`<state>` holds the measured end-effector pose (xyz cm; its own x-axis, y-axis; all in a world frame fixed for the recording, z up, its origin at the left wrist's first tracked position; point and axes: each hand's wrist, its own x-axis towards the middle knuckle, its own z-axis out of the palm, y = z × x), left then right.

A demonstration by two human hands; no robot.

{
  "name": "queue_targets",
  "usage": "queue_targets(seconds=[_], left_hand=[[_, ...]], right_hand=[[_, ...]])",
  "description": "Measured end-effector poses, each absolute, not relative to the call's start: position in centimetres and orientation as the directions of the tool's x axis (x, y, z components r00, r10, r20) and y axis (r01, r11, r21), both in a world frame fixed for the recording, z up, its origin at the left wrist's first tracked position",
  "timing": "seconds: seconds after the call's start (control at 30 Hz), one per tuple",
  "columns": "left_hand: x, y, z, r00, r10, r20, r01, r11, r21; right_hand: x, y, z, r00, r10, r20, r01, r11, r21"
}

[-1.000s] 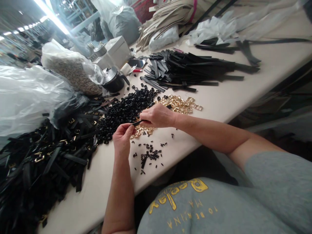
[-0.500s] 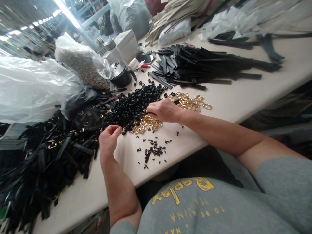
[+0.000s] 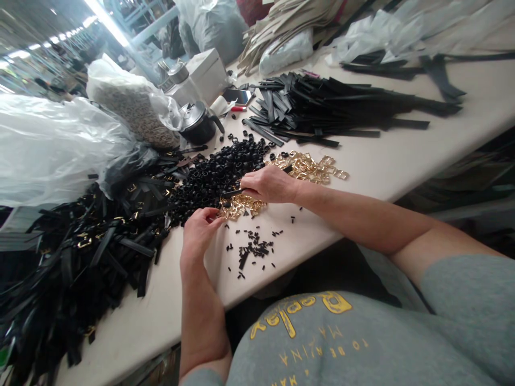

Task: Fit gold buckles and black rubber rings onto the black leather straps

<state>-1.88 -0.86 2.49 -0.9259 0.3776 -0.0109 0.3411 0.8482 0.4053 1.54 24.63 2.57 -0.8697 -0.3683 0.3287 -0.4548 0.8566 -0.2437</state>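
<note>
Left hand (image 3: 200, 231) shifted from beside the black rings (image 3: 215, 170) to the near edge of the gold buckles (image 3: 317, 167); fingers curled, thumb close, can't tell if holding anything. Right hand (image 3: 269, 184) closed around black strap (image 3: 232, 193) over the piles. Left now nearer strap, apparently not gripping it.

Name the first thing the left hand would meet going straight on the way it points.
Most likely the gold buckles: the left hand points toward their near left edge, though depth is unclear and it may already touch them.
</note>
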Motion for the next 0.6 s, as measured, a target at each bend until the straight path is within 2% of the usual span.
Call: queue_targets(seconds=[0.5, 0.6], left_hand=[[-1.6, 1.8, 2.0, -0.957, 0.276, 0.092, 0.288, 0.943, 0.166], [-2.0, 1.6, 1.7, -0.962, 0.256, 0.097, 0.270, 0.948, 0.168]], right_hand=[[1.7, 24.1, 2.5, -0.873, -0.385, 0.301, -0.463, 0.847, -0.260], [1.6, 24.1, 2.4, -0.872, -0.382, 0.307, -0.464, 0.846, -0.262]])
